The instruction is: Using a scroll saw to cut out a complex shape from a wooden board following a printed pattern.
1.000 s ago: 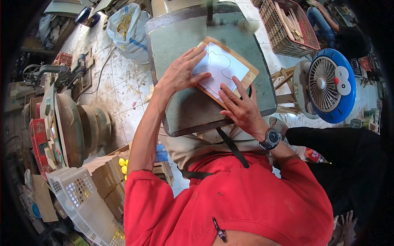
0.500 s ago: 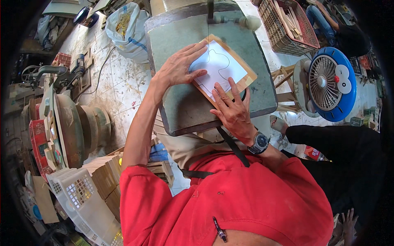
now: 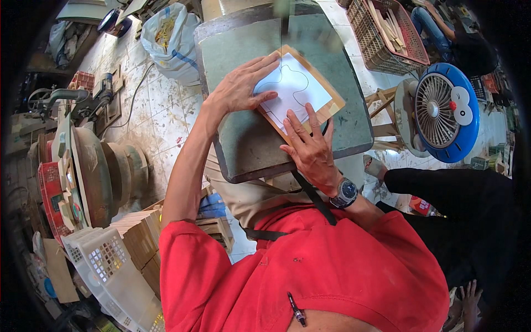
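Observation:
A wooden board (image 3: pixel 332 110) lies aslant on the grey-green machine table (image 3: pixel 243 144). White paper (image 3: pixel 287 91) with a curved outline drawn on it covers most of its top. The thin upright saw blade (image 3: pixel 281 41) meets the board's far corner, under a dark, blurred machine part. My left hand (image 3: pixel 243 86) lies open, fingers stretched flat over the paper's left side. On the near right part of the paper, my right hand (image 3: pixel 312 141) rests with its fingers spread, a watch on its wrist. What lies under the palms is hidden.
A blue round fan (image 3: pixel 448 113) stands at the right. Behind it are a red crate (image 3: pixel 387 41) of wood strips and a seated person (image 3: pixel 459 44). A white sack (image 3: pixel 171 47) sits at the far left, above a disc-shaped machine (image 3: pixel 91 171) and a white plastic basket (image 3: pixel 110 271).
The board and paper have shifted very slightly, with both hands staying on them. The blurred machine part above the table has changed position.

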The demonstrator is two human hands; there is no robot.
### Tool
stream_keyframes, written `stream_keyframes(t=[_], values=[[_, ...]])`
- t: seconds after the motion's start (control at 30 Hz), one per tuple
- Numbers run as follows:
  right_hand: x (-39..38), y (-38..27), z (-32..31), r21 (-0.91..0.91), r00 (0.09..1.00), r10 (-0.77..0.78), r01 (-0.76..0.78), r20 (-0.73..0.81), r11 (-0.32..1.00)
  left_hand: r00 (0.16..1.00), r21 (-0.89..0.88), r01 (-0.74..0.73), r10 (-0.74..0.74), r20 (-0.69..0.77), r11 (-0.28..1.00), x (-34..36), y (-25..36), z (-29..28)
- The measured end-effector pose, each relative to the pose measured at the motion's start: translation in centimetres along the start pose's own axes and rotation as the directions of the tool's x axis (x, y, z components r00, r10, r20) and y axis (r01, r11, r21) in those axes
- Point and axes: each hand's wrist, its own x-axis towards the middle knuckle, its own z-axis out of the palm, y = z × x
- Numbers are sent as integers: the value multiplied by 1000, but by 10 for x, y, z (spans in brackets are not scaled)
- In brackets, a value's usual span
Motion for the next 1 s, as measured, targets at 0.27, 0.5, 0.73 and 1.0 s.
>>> stream_keyframes(t=[0.27,0.5,0.73,1.0], values=[[2,-2,1,-3,1000,12,-12,-5,1000,1000,0,-5,5,14,1000,2,-2,-1],[4,-4,0,3,1000,20,-20,-1,1000,999,-4,3,-3,35,1000,3,-2,-2],[5,2,-2,16,1000,-6,6,-1,1000,1000,-19,3,-2,9,1000,1,0,-3],[8,24,-12,11,992,-123,123,26,992,997,-37,69,-70,-37,997,-2,9,0]])
